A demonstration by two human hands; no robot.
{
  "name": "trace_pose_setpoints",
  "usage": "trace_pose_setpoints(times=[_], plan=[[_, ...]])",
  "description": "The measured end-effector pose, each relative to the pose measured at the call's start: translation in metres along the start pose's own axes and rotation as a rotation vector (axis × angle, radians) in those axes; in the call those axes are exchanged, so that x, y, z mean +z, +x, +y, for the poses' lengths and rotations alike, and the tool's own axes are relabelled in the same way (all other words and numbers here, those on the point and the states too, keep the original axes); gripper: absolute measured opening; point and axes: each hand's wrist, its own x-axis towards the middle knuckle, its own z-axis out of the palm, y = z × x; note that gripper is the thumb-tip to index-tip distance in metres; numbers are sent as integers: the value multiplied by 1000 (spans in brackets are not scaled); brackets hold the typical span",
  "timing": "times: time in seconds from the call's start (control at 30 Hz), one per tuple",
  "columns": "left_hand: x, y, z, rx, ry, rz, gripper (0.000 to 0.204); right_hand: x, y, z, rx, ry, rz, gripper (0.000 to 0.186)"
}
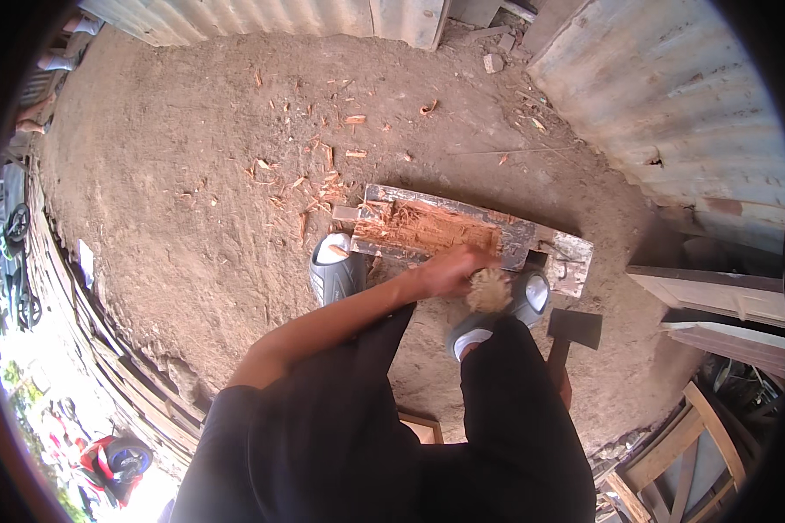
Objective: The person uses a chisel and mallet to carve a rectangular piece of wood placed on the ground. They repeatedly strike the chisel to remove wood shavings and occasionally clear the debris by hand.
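On the ground between and ahead of my feet lies a weathered wooden block [519,248], its dark painted top carved into a rough reddish-brown hollow [427,229]. My left hand [452,272] is closed over its near edge. Just below the fingers is a tan, roundish thing with a ragged surface [488,291], apparently in the grip; its kind is unclear. Beside my right leg, an axe [576,329] points its dark head forward. Its handle runs down to my right hand [566,390], which is mostly hidden behind the leg and closed on it.
Wood chips [331,187] lie scattered over the dirt beyond the block. My grey shoes [337,277] flank its near side. A corrugated metal sheet [672,105] leans at the right, above stacked boards [715,296] and a wooden frame [672,449]. Other people's feet [57,62] show far left.
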Motion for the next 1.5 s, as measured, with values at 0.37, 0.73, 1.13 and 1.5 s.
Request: trace_pose_setpoints(times=[0.37, 0.73, 1.13, 1.5], plan=[[-103, -128, -47, -612, -301, 513, 24, 22, -2, -17, -9, 261, -12, 59], [-39, -48, -9, -448, 176, 368, 22, 21, 6, -2, 8, 179, -34, 60], [-103, -88, -13, -275, -449, 768, 26, 23, 0, -7, 1, 231, 4, 55], [-105, -48, -21, -265, 376, 232, 40, 25, -4, -30, 87, 234, -8, 43]])
